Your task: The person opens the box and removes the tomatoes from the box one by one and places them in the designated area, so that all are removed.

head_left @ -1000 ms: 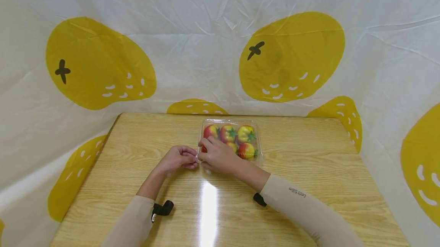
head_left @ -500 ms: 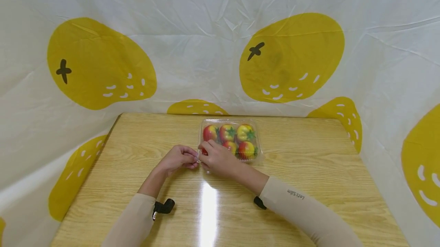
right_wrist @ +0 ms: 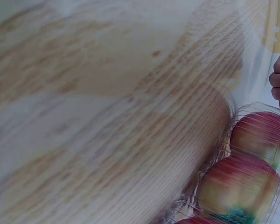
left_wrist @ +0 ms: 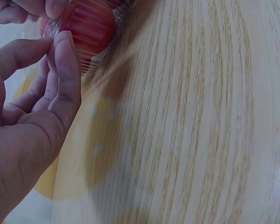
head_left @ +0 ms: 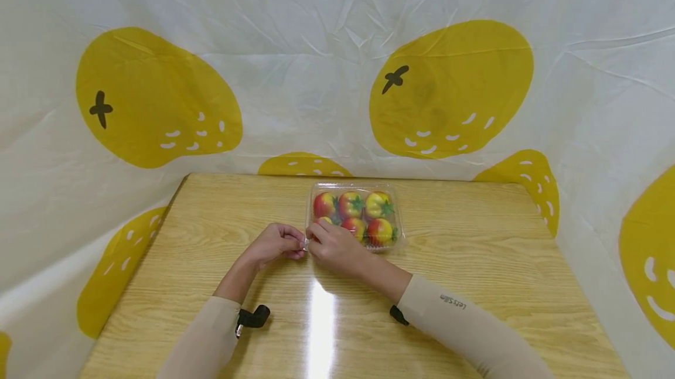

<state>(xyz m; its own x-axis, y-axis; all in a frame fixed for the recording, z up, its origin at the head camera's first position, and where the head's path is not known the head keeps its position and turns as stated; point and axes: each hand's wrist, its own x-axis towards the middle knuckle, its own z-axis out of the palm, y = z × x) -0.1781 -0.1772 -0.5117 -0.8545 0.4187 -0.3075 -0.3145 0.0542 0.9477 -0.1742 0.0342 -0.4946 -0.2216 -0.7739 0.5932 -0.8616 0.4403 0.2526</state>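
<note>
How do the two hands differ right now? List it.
The left hand lies on the bare table beside the clear box; the right hand covers the box's near left corner. The left arm comes in straight, the right arm crosses inward. Both pinch at that corner with curled fingers.

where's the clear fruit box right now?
Head view: the clear fruit box sits at the table's far middle, its near-left corner pinched by the left hand and right hand.
</note>
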